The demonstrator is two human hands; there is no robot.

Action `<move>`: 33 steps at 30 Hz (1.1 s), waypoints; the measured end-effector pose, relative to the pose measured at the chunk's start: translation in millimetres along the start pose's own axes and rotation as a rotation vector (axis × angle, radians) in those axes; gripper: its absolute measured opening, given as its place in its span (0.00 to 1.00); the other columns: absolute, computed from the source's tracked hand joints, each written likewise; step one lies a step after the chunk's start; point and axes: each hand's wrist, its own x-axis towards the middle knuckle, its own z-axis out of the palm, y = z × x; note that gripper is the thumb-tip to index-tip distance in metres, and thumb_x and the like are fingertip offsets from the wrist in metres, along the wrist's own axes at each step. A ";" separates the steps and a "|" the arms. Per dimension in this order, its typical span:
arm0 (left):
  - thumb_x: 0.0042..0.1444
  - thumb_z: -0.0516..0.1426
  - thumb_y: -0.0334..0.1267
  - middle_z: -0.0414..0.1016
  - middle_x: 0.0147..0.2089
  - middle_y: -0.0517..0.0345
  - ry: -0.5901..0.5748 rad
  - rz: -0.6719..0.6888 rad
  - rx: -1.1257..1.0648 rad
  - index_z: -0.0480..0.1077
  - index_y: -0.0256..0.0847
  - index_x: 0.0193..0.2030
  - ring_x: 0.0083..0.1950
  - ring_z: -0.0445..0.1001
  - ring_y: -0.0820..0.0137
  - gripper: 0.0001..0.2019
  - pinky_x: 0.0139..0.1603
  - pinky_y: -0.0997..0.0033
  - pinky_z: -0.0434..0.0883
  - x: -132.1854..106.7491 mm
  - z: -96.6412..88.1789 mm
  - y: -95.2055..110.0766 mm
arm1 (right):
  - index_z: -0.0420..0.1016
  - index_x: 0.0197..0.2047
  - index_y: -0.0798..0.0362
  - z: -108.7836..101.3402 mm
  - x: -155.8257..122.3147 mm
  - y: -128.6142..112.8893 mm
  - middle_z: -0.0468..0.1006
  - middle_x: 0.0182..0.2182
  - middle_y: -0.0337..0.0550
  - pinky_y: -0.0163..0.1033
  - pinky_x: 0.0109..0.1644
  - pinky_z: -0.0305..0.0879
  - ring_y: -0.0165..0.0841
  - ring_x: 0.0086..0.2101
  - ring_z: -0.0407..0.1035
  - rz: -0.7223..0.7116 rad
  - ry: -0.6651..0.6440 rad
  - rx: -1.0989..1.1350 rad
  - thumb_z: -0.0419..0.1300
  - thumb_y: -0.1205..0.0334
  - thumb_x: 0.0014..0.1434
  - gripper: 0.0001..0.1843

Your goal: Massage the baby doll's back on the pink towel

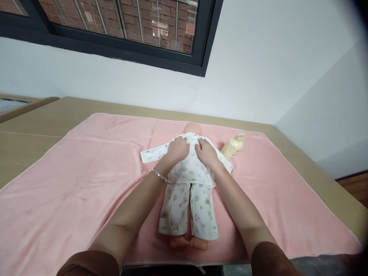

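Observation:
A baby doll (193,128) lies stretched out with its head away from me and its bare feet towards me. It wears a white printed top (188,172) and matching trousers (176,209). My left hand (178,148) rests on the left side of the top near the shoulder, fingers laid on the cloth. On the other side, my right hand (207,152) lies the same way, fingers spread a little. Both palms face down and neither grips anything. One sleeve (155,153) reaches out to the left. No facial features of the doll show.
A pink blanket (94,168) spreads under the doll over a wooden tabletop (40,122). A cream pump bottle (232,146) lies tilted on the blanket, right of the doll. Behind stand a white wall (244,76) and a dark-framed window (129,42).

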 end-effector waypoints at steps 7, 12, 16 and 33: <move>0.63 0.44 0.34 0.77 0.49 0.43 -0.139 0.088 0.099 0.72 0.36 0.48 0.48 0.78 0.56 0.17 0.48 0.58 0.73 -23.0 -19.4 19.6 | 0.77 0.42 0.53 -15.0 -13.9 -19.9 0.80 0.42 0.51 0.39 0.41 0.60 0.40 0.40 0.72 -0.008 -0.084 -0.116 0.47 0.60 0.68 0.17; 0.67 0.41 0.42 0.78 0.48 0.44 -0.082 0.044 -0.008 0.73 0.38 0.45 0.48 0.78 0.57 0.20 0.48 0.58 0.73 -19.2 -20.3 15.4 | 0.79 0.39 0.52 -11.4 -11.2 -16.8 0.81 0.39 0.49 0.38 0.42 0.62 0.39 0.40 0.73 0.031 -0.048 -0.063 0.47 0.59 0.67 0.19; 0.69 0.39 0.47 0.75 0.56 0.41 0.066 -0.007 -0.039 0.71 0.36 0.52 0.59 0.72 0.56 0.24 0.61 0.54 0.69 -5.4 0.4 9.9 | 0.72 0.59 0.58 12.8 -0.2 0.1 0.74 0.58 0.56 0.43 0.60 0.61 0.43 0.59 0.66 -0.013 0.074 0.067 0.46 0.58 0.69 0.23; 0.70 0.39 0.45 0.59 0.72 0.39 0.268 -0.022 -0.155 0.62 0.32 0.67 0.75 0.56 0.54 0.28 0.75 0.47 0.55 5.2 45.7 15.3 | 0.62 0.69 0.62 39.0 5.3 12.4 0.60 0.68 0.58 0.58 0.72 0.47 0.48 0.69 0.51 -0.024 0.099 0.079 0.42 0.59 0.69 0.30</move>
